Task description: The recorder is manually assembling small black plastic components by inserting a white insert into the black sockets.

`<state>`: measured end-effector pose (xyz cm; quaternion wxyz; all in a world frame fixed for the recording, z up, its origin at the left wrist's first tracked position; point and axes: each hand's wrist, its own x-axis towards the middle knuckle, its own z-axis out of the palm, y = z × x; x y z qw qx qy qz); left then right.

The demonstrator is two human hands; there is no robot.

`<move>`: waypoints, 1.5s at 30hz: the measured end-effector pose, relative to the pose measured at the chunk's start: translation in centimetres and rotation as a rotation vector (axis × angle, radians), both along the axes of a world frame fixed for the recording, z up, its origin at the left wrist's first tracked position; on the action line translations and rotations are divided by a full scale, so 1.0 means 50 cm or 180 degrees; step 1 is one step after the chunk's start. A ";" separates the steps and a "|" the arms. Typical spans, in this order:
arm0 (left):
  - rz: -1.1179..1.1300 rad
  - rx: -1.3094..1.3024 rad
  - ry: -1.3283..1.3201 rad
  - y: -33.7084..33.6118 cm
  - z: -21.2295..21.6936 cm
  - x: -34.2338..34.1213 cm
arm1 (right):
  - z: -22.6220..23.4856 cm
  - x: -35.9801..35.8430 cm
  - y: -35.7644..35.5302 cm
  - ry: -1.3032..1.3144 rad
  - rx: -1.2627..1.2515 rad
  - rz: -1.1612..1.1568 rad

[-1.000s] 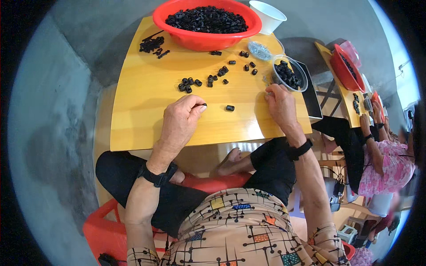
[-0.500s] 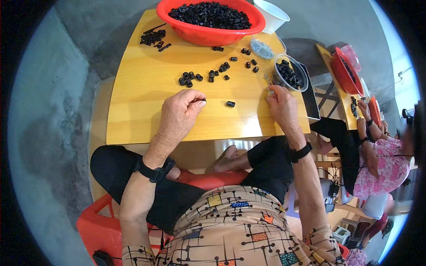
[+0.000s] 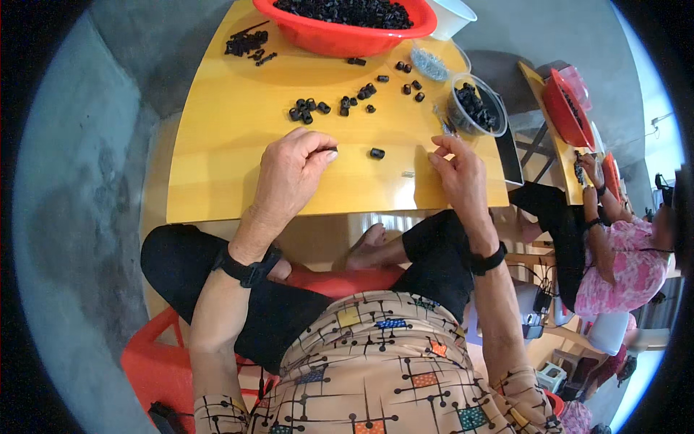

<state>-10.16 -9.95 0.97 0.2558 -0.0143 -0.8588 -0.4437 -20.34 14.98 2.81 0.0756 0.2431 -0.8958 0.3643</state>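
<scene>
My left hand is over the near middle of the yellow table, thumb and forefinger pinched on a small black plastic part, mostly hidden by the fingertips. My right hand is near the table's right side, thumb and forefinger apart, nothing visible between them. To its left lies a tiny pale metal piece, perhaps a spring. A single black cylinder rests between my hands. Beyond it are several black cylinders in loose groups. Some thin metal bits lie beside a clear tub of black parts.
A red basin heaped with black parts stands at the far edge, beside a white bowl. Small silvery pieces form a pile near it. Thin black parts lie far left. At right, another person sits at another table.
My right thumb and forefinger have parted, and a tiny pale piece now shows on the table beside them. My left hand keeps its pinch. The whole view has shifted slightly.
</scene>
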 end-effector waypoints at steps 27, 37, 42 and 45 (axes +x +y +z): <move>-0.0955 0.2176 -0.1094 0.009 0.010 0.008 | 0.002 0.028 -0.042 -0.2526 -0.1974 0.0663; -0.1487 0.2822 -0.1390 0.019 0.016 0.021 | 0.046 0.098 -0.071 -0.2476 -0.1810 0.1045; -0.1617 0.3364 -0.1475 0.028 0.017 0.028 | 0.046 0.111 -0.078 -0.2472 -0.1817 0.0816; -0.1681 0.3696 -0.1532 0.033 0.025 0.031 | 0.033 0.114 -0.083 -0.2513 -0.1977 0.0825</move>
